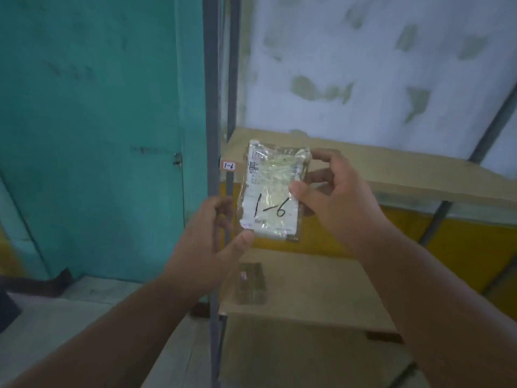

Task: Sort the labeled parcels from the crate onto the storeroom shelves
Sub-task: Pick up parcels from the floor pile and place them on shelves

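Note:
A small flat parcel (272, 191) in clear wrap, with a white label hand-marked "1-6", is held up in front of the shelf rack. My left hand (212, 242) pinches its lower left corner with thumb in front and fingers behind. My right hand (333, 203) grips its right edge, thumb on the label and fingers curled behind. A small tag reading "1-6" (228, 165) sits on the rack's grey post, level with the upper wooden shelf (391, 169) just behind the parcel.
A lower wooden shelf (321, 292) carries one small wrapped parcel (251, 284). Grey metal posts (211, 107) frame the rack; a diagonal brace (475, 152) crosses at the right. A teal door (98, 121) stands to the left, concrete floor (84, 317) below.

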Available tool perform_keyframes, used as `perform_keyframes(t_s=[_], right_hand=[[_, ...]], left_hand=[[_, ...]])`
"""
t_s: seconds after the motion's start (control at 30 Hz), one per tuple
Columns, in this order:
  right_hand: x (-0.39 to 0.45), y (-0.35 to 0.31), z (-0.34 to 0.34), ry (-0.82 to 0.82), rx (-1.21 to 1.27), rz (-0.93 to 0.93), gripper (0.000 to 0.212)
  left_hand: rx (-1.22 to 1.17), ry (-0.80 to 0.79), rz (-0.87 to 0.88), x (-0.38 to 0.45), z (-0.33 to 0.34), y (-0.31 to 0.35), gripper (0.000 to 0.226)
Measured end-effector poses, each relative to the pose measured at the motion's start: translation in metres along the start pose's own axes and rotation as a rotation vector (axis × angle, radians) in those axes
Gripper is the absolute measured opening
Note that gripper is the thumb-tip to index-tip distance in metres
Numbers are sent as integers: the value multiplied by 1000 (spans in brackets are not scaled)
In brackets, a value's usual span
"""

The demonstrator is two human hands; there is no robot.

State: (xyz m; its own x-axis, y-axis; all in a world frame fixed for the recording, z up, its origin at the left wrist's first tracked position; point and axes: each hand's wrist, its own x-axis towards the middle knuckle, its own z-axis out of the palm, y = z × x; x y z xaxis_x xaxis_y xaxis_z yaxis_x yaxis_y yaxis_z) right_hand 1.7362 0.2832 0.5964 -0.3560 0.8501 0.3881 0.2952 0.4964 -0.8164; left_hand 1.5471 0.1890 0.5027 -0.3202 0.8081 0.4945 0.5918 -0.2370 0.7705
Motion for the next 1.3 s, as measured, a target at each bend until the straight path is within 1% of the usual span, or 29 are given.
perform_keyframes(t_s=[0.13, 0.2, 0.23, 0.33, 0.43, 0.5, 0.6, 0.67, 0.73, 0.77, 0.8, 0.9, 0.97, 1.03, 1.1, 1.2, 1.3], right_hand=[[39, -34, -16, -19, 104, 8, 40], [61, -39, -20, -44, 115, 32, 38], [74, -39, -20, -64, 112, 47, 38], [121, -32, -16, -124, 123, 117, 41], [170, -20, -9, -182, 140, 210, 36], [195, -11, 1, -233, 101, 249, 30], [222, 5, 16, -269, 1, 254, 28], [233, 13, 22, -290, -117, 233, 29], [237, 17, 22, -286, -416, 144, 30], [237, 17, 21, -243, -533, 82, 30], [234, 17, 19, -190, -580, 15, 31], [210, 11, 17, -74, -501, -255, 45], [186, 5, 20, -45, -438, -470, 45], [159, -2, 28, -46, -332, -634, 43], [135, -9, 41, -45, -252, -734, 42], [111, -25, 78, -58, -220, -833, 43], [95, -48, 134, -106, -174, -892, 44]], left_hand=[[163, 53, 88, 25, -5, 12, 62], [200, 92, 99, 38, -5, 16, 67], [205, 117, 96, 45, -5, 17, 65], [220, 178, 78, 60, 0, 16, 47], [277, 211, 51, 68, 9, 14, 41], [293, 223, 15, 74, 17, 13, 40], [278, 262, -16, 83, 28, 9, 33], [283, 285, -22, 86, 35, 7, 41], [300, 307, -29, 90, 40, 4, 48], [303, 313, -35, 91, 43, 4, 48], [307, 317, -38, 92, 45, 2, 47], [331, 331, -36, 91, 47, -3, 43], [340, 339, -39, 88, 44, -8, 39], [360, 353, -53, 82, 35, -14, 36], [383, 379, -83, 73, 20, -24, 40], [442, 424, -125, 54, -14, -43, 50], [487, 471, -207, 26, -64, -64, 50]])
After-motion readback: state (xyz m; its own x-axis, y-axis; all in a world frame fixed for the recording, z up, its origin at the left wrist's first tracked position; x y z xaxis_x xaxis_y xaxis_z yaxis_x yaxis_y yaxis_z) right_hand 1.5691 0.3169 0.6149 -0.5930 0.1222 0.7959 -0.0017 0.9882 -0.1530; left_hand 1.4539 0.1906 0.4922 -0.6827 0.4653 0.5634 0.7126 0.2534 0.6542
